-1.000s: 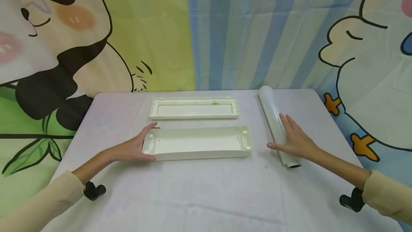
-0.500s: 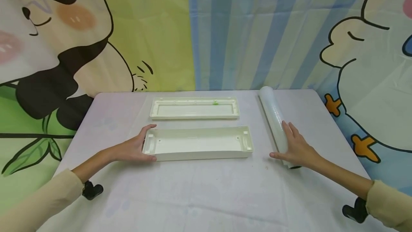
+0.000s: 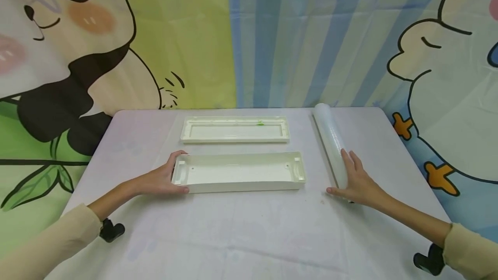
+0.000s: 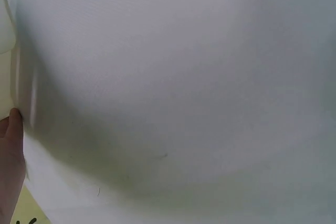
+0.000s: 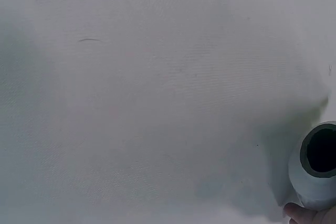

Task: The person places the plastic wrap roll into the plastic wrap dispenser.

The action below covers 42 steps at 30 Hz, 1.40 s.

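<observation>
Head view: a long white open-topped box (image 3: 241, 172) sits flat near the middle of the counter (image 3: 233, 237). The left hand (image 3: 161, 179) grips its left end, thumb along the near wall and fingers round the far corner. To the right, the right hand (image 3: 359, 185) straddles the near end of a clear-film roll (image 3: 330, 137), thumb on one side, fingers on the other; the right wrist camera shows the roll's hollow end beside that thumb. Behind the box, well apart from the roll, lies a shallow frame-like lid (image 3: 235, 141) with a small green slider (image 3: 260, 123). A printed curtain (image 3: 202, 33) hangs beyond. Held only at one end, the smooth roll could swing or slip if lifted; a one-sided pull on the box might swivel it into the nearby lid.
</observation>
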Each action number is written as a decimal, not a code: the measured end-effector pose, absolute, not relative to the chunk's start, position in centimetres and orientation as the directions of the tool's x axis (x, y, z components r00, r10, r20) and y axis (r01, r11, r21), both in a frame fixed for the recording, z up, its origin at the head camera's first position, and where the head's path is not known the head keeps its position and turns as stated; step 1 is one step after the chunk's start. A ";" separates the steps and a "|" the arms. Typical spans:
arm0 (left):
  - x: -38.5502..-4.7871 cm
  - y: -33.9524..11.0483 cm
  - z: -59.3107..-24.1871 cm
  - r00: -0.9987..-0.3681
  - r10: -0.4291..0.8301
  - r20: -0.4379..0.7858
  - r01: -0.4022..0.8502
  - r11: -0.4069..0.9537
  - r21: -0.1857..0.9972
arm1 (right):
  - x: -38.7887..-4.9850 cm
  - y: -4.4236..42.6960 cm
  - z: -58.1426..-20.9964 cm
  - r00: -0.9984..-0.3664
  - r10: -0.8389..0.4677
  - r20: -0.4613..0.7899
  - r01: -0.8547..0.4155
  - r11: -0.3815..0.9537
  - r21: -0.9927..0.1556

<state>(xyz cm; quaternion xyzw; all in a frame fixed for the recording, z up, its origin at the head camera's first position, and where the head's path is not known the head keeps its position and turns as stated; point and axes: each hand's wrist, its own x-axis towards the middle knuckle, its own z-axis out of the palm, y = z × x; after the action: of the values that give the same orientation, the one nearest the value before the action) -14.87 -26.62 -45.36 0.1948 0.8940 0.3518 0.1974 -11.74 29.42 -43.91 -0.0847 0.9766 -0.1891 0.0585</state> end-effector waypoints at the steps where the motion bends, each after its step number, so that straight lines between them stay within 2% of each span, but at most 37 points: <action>1: -14.9 -26.6 -45.4 -0.846 0.486 -0.219 0.205 0.676 0.708 | -11.7 29.4 -43.9 -0.979 -0.191 -0.076 -0.148 0.912 -0.382; 15: -15.0 -26.5 -45.9 -0.844 0.488 -0.223 0.182 0.651 0.737 | -11.4 29.3 -43.9 -0.981 -0.182 -0.064 -0.141 0.903 -0.406; 33: -15.0 -26.8 -46.6 -0.858 0.512 -0.040 0.354 0.645 0.677 | -11.6 29.1 -44.1 -0.989 -0.136 -0.049 -0.103 0.899 -0.427; 42: -14.9 -27.1 -46.9 -0.850 0.527 -0.018 0.367 0.617 0.696 | -11.6 29.0 -44.3 -0.992 -0.111 -0.062 -0.072 0.892 -0.447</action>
<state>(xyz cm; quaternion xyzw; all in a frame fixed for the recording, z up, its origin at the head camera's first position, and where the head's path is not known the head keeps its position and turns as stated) -14.94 -27.05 -46.85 0.2504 0.8922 0.3591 0.1111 -11.58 29.04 -44.33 -0.0470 0.9716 -0.2279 0.0428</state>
